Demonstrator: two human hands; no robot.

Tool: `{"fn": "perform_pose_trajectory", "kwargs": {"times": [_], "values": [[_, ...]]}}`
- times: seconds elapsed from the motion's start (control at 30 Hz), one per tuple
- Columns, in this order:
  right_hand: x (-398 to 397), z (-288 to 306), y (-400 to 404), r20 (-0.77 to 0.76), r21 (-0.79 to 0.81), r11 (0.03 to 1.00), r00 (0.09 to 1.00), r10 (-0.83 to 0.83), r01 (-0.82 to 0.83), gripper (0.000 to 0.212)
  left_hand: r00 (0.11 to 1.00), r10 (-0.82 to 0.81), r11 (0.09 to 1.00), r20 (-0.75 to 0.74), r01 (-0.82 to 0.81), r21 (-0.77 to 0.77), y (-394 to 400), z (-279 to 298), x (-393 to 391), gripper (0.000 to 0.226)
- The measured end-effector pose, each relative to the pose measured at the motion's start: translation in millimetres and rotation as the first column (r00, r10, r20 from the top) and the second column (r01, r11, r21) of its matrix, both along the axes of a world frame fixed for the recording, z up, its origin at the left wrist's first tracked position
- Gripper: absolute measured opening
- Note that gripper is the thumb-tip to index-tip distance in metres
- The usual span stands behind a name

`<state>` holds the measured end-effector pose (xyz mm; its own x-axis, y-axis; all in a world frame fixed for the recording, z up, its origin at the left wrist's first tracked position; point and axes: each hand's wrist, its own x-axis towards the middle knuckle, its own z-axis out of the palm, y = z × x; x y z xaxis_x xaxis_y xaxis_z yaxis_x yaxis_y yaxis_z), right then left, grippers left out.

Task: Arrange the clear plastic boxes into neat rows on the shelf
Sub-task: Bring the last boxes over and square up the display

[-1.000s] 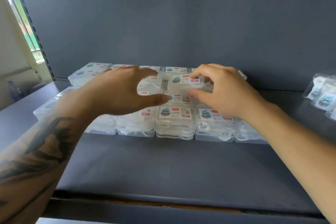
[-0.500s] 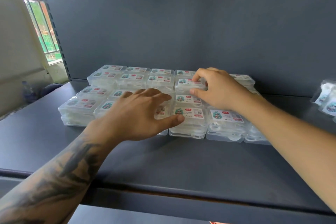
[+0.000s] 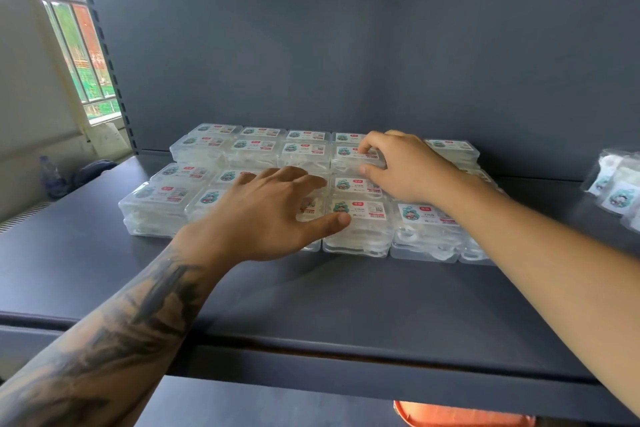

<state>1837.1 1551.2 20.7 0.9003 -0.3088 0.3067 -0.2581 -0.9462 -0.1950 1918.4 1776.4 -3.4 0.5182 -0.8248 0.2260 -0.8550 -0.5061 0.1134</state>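
Several clear plastic boxes (image 3: 221, 149) with white labels stand in stacked rows on the dark grey shelf (image 3: 311, 305), back rows higher than the front ones. My right hand (image 3: 405, 166) pinches the near and far edges of one top box (image 3: 346, 158) in the second row from the back. My left hand (image 3: 263, 215) lies spread with straight fingers over the front-row boxes (image 3: 360, 218), thumb tip touching a front box's lid. Both hands hide a few boxes.
A grey back panel (image 3: 346, 62) rises behind the rows. Small clear bags (image 3: 616, 184) with the same labels lie at the shelf's right end. A bottle (image 3: 52, 177) stands low at the left below a window. Something orange (image 3: 460, 416) shows under the shelf.
My left hand let go of the box that both hands held and came down flat onto the front rows. My right hand stayed on that box. The view pulled back.
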Motion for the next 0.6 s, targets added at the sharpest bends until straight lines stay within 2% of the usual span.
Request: {"fn": "perform_pose_trajectory", "kwargs": {"times": [0.2, 0.37, 0.6], "values": [[-8.0, 0.4, 4.7, -0.007, 0.039, 0.999, 1.000, 0.002, -0.001, 0.040, 1.000, 0.001, 1.000, 0.023, -0.001, -0.008, 0.5, 6.6, -1.0, 0.094], [-29.1, 6.6, -0.8, 0.052, 0.034, 0.999, 0.999, 0.005, -0.007, 0.039, 0.998, -0.001, 0.999, 0.057, 0.003, -0.042, -7.0, 24.5, -6.5, 0.083], [-66.2, 21.6, -50.4, 0.105, 0.043, 0.987, 0.981, -0.161, 0.157, 0.027, 0.995, -0.081, 0.996, 0.054, 0.079, 0.042, -55.2, 43.8, -12.4, 0.071]]}}
